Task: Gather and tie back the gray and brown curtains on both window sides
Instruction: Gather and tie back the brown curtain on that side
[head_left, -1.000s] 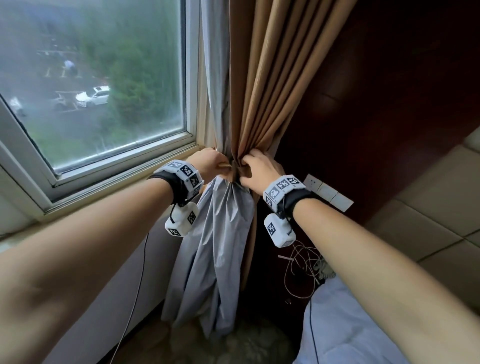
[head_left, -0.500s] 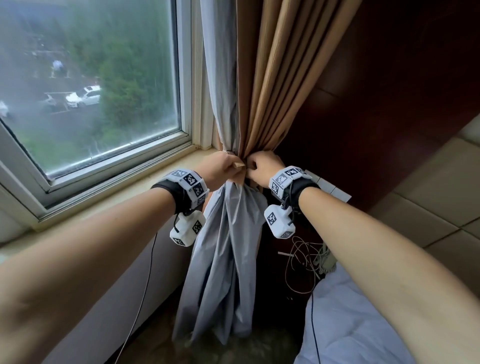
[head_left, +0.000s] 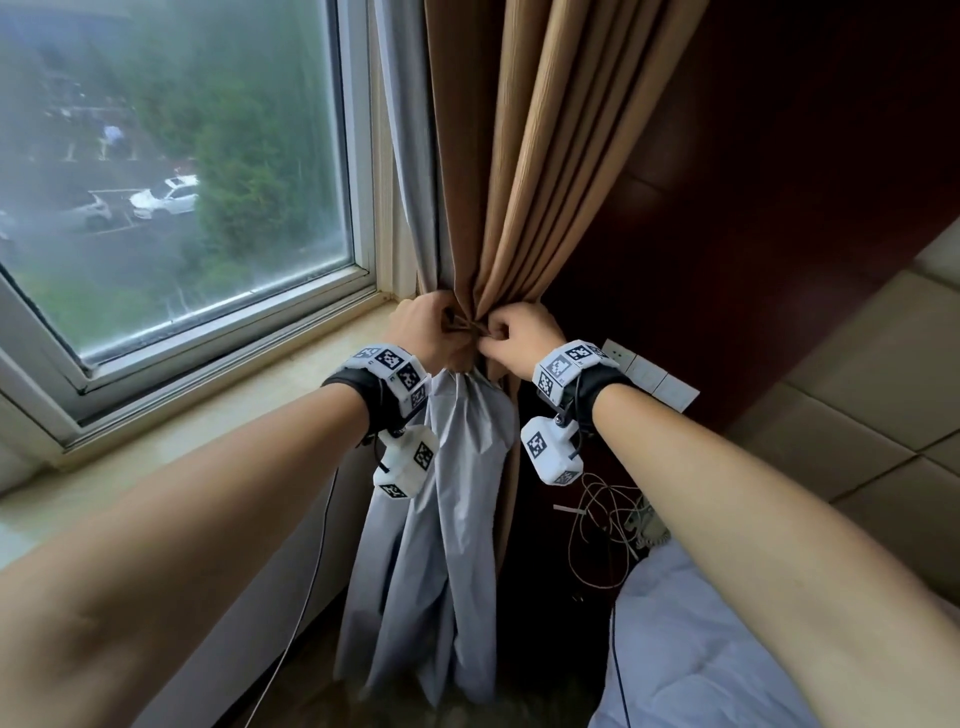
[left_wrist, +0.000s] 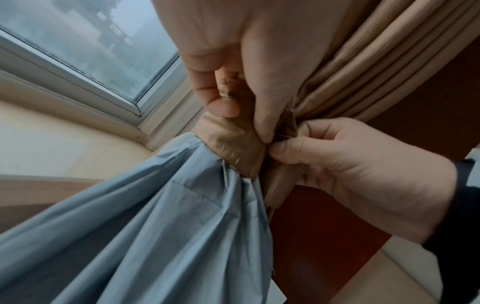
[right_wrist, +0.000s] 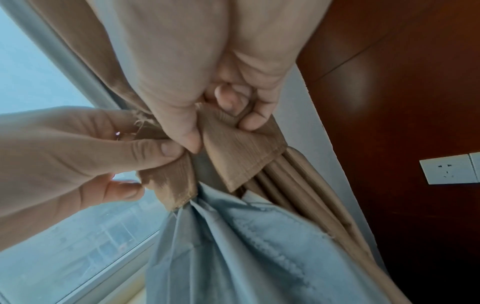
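Observation:
A gray curtain (head_left: 441, 545) and a brown curtain (head_left: 530, 182) hang bunched together right of the window. A brown tie band (head_left: 462, 327) wraps the bunch at sill height. My left hand (head_left: 447, 327) pinches one end of the band (left_wrist: 233, 148) between thumb and fingers. My right hand (head_left: 493, 338) pinches the other end (right_wrist: 241, 158), with its knuckles against the brown folds (right_wrist: 285, 179). In the wrist views the left hand (left_wrist: 244, 123) and right hand (right_wrist: 221, 129) almost touch thumb to thumb. Gray cloth (left_wrist: 155, 226) fans out below the band.
The window sill (head_left: 234, 395) runs left of the curtains under the glass. A dark wood wall panel (head_left: 727, 208) stands behind, with white sockets (head_left: 654, 374). Loose cords (head_left: 597, 519) lie below them, beside white bedding (head_left: 701, 649).
Both hands have stayed at the gathered point with the band ends between their fingers. The head view has shifted slightly; the curtains hang as before.

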